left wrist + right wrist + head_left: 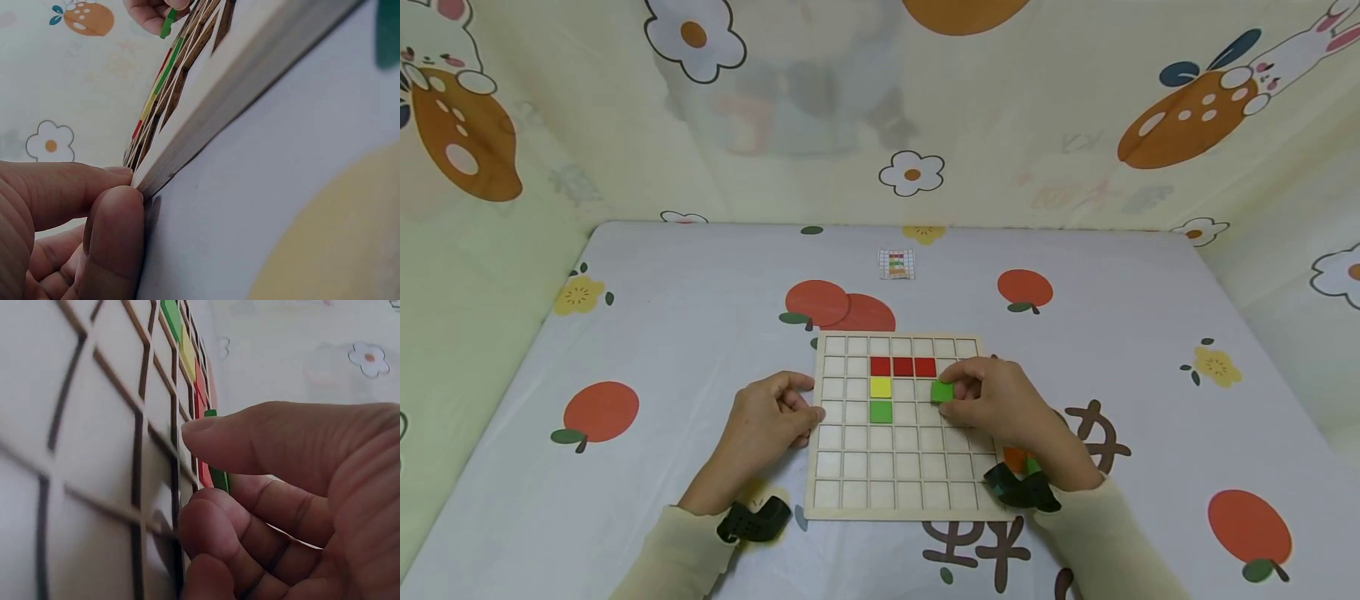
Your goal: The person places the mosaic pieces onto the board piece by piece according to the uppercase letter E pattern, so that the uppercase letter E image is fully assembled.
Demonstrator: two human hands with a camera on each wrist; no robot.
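A wooden grid board (906,492) lies flat before me. Three red tiles (903,367) fill a row near its top, with a yellow tile (881,387) and a green tile (881,412) below the leftmost one. My right hand (1000,400) pinches another green tile (942,392) between thumb and fingers, over the board's right part; in the right wrist view this held tile (219,478) is tilted close to the grid. At the board's left edge, my left hand (767,417) pinches the rim with thumb and index fingertips (119,206).
A small card (897,264) with a coloured grid pattern lies behind the board. Orange and green pieces (1018,460) show partly under my right wrist. The tablecloth (700,275) carries printed fruit and flowers, and patterned fabric walls (820,183) enclose the table.
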